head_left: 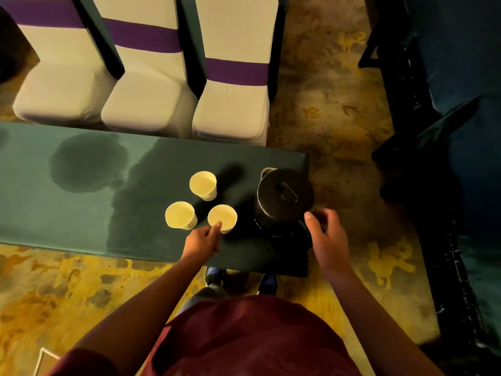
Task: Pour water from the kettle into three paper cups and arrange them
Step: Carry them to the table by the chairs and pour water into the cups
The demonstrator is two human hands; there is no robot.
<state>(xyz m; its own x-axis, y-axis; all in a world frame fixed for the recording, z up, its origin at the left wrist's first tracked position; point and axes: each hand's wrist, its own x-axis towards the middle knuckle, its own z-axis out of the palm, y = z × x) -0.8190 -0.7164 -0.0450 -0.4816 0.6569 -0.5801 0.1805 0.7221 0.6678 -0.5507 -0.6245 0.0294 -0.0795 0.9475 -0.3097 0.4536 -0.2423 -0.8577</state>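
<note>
My left hand (204, 238) pinches the near rim of the closest cup (222, 217), thumb on the rim, other fingers curled under. My right hand (326, 231) hovers just beside the kettle (284, 200), fingers loosely curled and spread, gripping nothing; I cannot tell if it touches the handle. The kettle is dark, lid on, upright on the table (67, 213), close to the table's right end and near its front edge. Three paper cups stand upright left of the kettle in a triangle: far cup (203, 185), left cup (180, 215), and the one I hold nearest the kettle. Cups are close but apart. Water level in the cups is not clear. Left of the cups the green cloth shows dark wet patches (86, 161). Past the kettle's far side, three covered chairs (230, 109) with purple bands sit against the table. Right of the kettle is patterned carpet (339, 118). No readable writing on the kettle or cups.
</note>
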